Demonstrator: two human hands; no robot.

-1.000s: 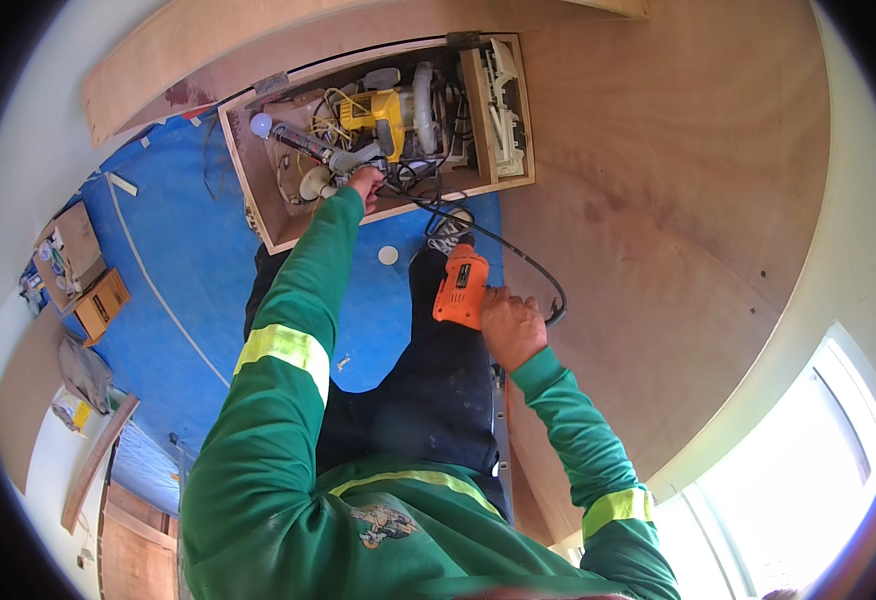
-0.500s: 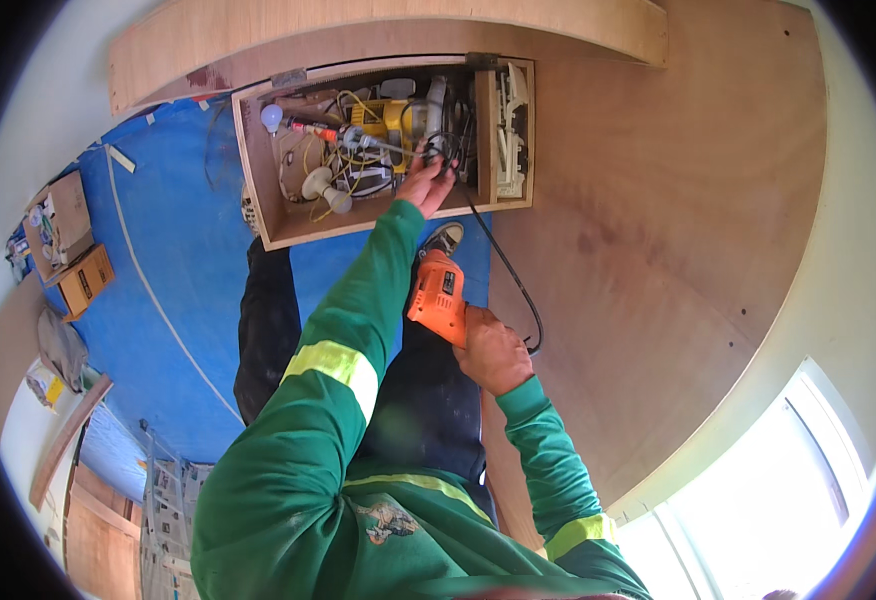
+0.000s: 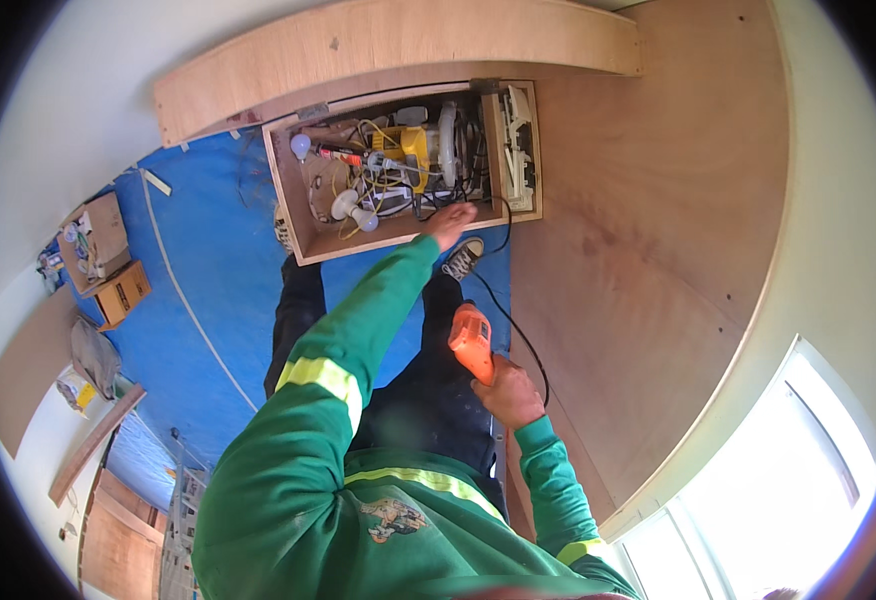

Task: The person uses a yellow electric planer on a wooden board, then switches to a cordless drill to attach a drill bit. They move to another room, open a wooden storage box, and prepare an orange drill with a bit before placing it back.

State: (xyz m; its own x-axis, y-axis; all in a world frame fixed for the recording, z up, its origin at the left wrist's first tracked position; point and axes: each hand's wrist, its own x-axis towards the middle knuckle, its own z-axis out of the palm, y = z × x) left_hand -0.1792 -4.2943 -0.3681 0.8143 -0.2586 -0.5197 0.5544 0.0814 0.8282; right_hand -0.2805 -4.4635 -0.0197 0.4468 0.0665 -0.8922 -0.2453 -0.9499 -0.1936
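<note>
My right hand (image 3: 512, 393) is closed round the handle of an orange corded power drill (image 3: 471, 338), held in front of my right leg. The drill's black cord (image 3: 514, 325) loops up past my shoe and over the toolbox edge. My left hand (image 3: 451, 224) is at the near rim of the open wooden toolbox (image 3: 353, 245), fingers stretched out and apparently holding nothing. Inside the box lie a yellow power tool (image 3: 415, 150), white light bulbs (image 3: 345, 205), a red and black tube (image 3: 340, 155) and tangled cables (image 3: 471, 150).
The toolbox lid (image 3: 398, 45) stands raised behind it. To the right is a large plywood panel (image 3: 648, 230). Blue sheeting (image 3: 198, 270) covers the floor at left, with cardboard boxes (image 3: 123, 293) and a ladder (image 3: 183, 510) farther left. My shoe (image 3: 464, 257) is close to the box.
My left hand has let go of the dark cable in the box and come back to the near rim. The drill has come nearer to me and turned more upright in my right hand.
</note>
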